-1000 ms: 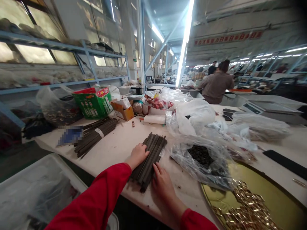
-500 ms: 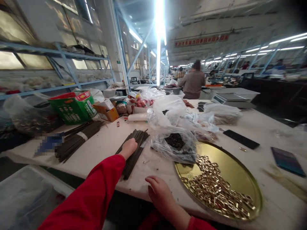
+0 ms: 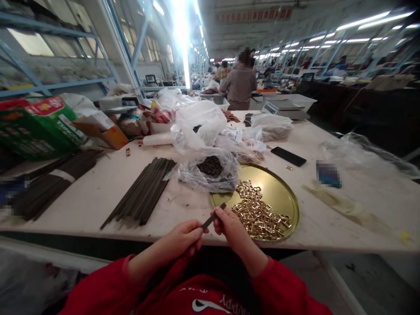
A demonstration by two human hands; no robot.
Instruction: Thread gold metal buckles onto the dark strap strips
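A thin dark strip is stretched between my two hands, just in front of the table's near edge. My left hand is closed around its lower part, thumb on top. Near its upper end, my right hand pinches the strip between thumb and fingers. To the left on the table lies a fanned pile of similar dark strips. Right beside my right hand, a round gold tray carries a heap of small gold metal buckles. Part of the held strip is hidden by my left hand.
Behind the tray sits a clear plastic bag of small dark pieces. A banded strip bundle, a green bag and an orange box are at left. A black slab lies at right; a person stands farther back.
My left hand has left the strip pile and come back toward my body with one strip. My right hand, formerly empty, now pinches it. The view has shifted right and downward.
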